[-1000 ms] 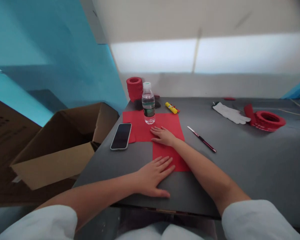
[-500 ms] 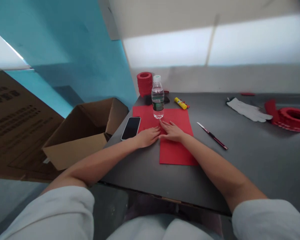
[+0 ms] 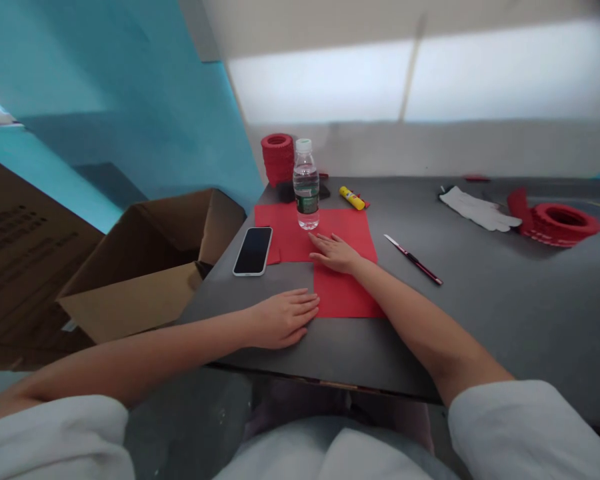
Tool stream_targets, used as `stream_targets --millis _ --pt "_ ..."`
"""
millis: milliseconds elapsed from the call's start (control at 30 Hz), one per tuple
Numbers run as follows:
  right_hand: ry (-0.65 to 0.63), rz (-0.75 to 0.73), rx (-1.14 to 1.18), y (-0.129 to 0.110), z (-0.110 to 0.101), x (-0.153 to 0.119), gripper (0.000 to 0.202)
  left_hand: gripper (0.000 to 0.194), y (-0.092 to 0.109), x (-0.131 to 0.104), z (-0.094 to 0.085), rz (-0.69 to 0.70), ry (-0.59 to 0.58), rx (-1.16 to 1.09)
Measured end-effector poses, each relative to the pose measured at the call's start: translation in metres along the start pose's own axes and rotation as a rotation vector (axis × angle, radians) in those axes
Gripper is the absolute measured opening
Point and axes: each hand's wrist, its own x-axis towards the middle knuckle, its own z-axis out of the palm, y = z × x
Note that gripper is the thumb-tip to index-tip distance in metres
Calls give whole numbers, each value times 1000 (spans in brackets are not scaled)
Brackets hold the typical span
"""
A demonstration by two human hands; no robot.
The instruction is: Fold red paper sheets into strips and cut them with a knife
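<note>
Red sheets (image 3: 347, 293) lie flat on the grey table, in an L-like outline. My right hand (image 3: 336, 255) rests open on the red surface, fingers stretched toward the water bottle (image 3: 307, 193), which stands upright on the red paper. My left hand (image 3: 283, 320) lies open and flat nearer the table's front, its fingertips at the left edge of the lower red part. Left of the paper is a phone (image 3: 253, 251) with a dark screen. Neither hand holds anything.
A yellow glue stick (image 3: 352, 198), a cutter knife (image 3: 413, 259), a white glove (image 3: 480, 210) and a red ring-shaped roll (image 3: 563, 224) lie on the table (image 3: 505, 320). Behind the bottle stands a red stack (image 3: 278, 160). An open cardboard box (image 3: 130, 293) is at the left.
My left hand has moved away from my right hand, toward the table's front edge. My right hand stays on the red paper. The view has shifted slightly.
</note>
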Motion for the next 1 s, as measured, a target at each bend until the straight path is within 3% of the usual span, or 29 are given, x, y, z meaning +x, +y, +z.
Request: stream_targets --millis 133,267,400,500,600,700,867,1000 --pt "54 7 -64 -6 -8 -3 62 45 29 -8 -2 -6 8 -59" --pt "159 97 -138 -31 -17 -18 49 43 34 -8 -3 -79 16 -141" --pt "168 186 -170 -77 -7 -69 48 35 36 -6 -6 -105 90 -313" --pt "103 170 -171 -109 3 -119 69 28 38 -6 -11 -69 138 -463" --pt "-7 172 -96 -124 2 -157 66 26 30 -2 -19 -64 212 -410" --pt "-64 150 3 -124 -9 -179 60 27 12 12 -25 -118 250 -297" --pt "-95 -48 66 -120 -24 -199 60 29 -20 50 -25 -130 124 -109" --pt "-70 -74 41 -107 -28 -214 64 32 -28 71 -15 -89 4 -20"
